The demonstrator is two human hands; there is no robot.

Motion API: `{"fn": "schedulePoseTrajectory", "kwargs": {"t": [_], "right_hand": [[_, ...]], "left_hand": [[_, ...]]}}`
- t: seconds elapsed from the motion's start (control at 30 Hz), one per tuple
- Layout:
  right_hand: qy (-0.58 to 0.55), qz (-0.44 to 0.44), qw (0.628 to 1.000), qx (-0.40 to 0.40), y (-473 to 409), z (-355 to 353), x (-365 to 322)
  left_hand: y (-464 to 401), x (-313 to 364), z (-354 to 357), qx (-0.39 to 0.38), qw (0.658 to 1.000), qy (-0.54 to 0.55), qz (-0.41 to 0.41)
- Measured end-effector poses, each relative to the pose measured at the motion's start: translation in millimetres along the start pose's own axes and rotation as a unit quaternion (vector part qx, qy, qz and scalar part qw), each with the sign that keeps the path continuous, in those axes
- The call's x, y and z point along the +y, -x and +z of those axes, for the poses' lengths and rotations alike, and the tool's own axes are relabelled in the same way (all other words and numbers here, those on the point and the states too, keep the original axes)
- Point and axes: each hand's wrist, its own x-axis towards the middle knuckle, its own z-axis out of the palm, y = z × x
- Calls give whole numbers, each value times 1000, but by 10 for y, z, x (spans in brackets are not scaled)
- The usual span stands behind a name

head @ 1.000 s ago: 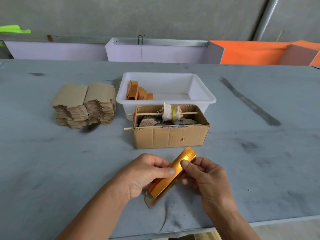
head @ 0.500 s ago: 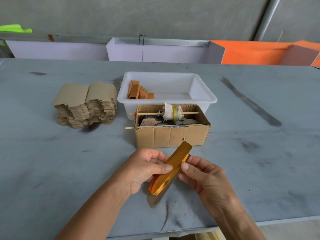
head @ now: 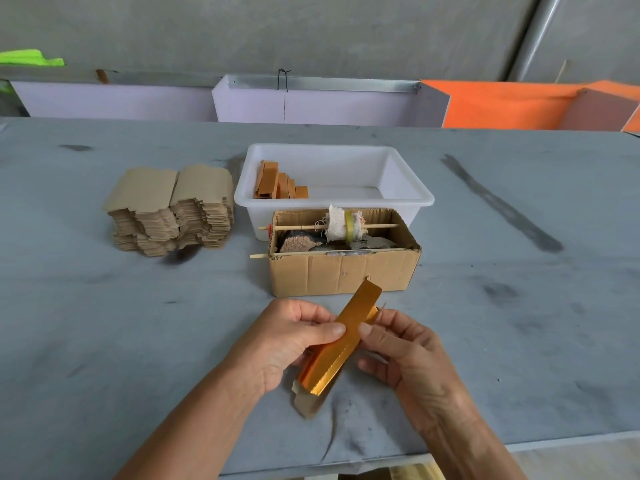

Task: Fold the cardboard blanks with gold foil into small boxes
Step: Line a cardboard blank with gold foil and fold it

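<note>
Nearest you, close to the front edge of the grey table (head: 104, 341), your 2 hands hold 1 gold-foil blank (head: 341, 344) just above the surface. Your left hand (head: 287, 341) has its fingers curled round the blank's left side with the thumb pressed on the foil face. Your right hand (head: 405, 351) pinches the opposite edge, thumb on top and fingers curled underneath. The blank slants from lower left to upper right, its long panels partly folded into a narrow channel. The brown flap at its near end hangs open, and the rounded far flap sticks out flat. I judge this box about half formed: the long sides are creased, while the ends remain to be tucked.

Just beyond your hands, at the middle of the table, sits a cardboard box (head: 343, 271) with 2 wooden sticks across its top, 1 carrying a cloth-wrapped roll (head: 343, 225). It stands between you and the white tub (head: 398, 174) touching it behind, so you must reach over it to drop off a finished piece. A few orange-brown folded boxes (head: 277, 181) lean in the tub's left end, and most of it is bare.

Toward the left side lies a tall stack of flat blanks (head: 169, 209), brown side up, so most of the work is left.
</note>
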Motion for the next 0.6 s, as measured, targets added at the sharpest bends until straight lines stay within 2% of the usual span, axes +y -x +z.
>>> {"fn": "schedulePoseTrajectory", "kwargs": {"t": [0.1, 0.2, 0.6], "right_hand": [[55, -20, 998, 21, -23, 55, -58], [65, -25, 996, 53, -66, 105, -86], [30, -28, 990, 137, -126, 62, -48]], "left_hand": [[0, -2, 28, -13, 999, -25, 16], [7, 10, 51, -24, 998, -47, 24], [39, -31, -49, 14, 998, -28, 49]]}}
